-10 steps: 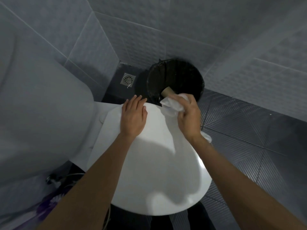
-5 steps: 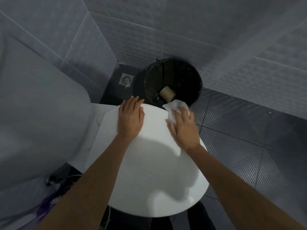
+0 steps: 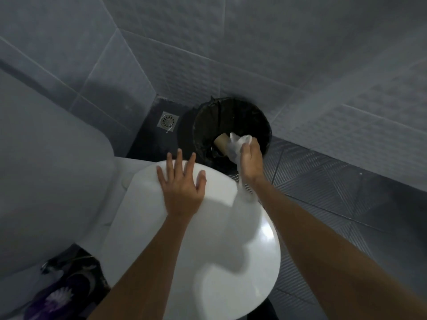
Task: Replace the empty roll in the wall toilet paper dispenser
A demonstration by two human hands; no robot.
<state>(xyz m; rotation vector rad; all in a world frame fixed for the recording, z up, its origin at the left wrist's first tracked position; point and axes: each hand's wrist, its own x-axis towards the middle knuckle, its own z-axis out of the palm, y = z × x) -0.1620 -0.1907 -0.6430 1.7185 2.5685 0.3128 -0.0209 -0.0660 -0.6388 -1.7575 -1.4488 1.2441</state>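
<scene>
Resting flat on the closed white toilet lid (image 3: pixel 184 239), the left hand (image 3: pixel 182 188) has its fingers spread apart. The right hand (image 3: pixel 250 161) reaches over the black bin (image 3: pixel 201 125) in the tiled corner, its fingers closed on a crumpled wad of white tissue (image 3: pixel 238 143) that trails down toward the lid's edge. Inside the bin, just left of the tissue, lies the empty cardboard roll (image 3: pixel 220 142). A floor drain (image 3: pixel 168 120) sits left of the bin.
</scene>
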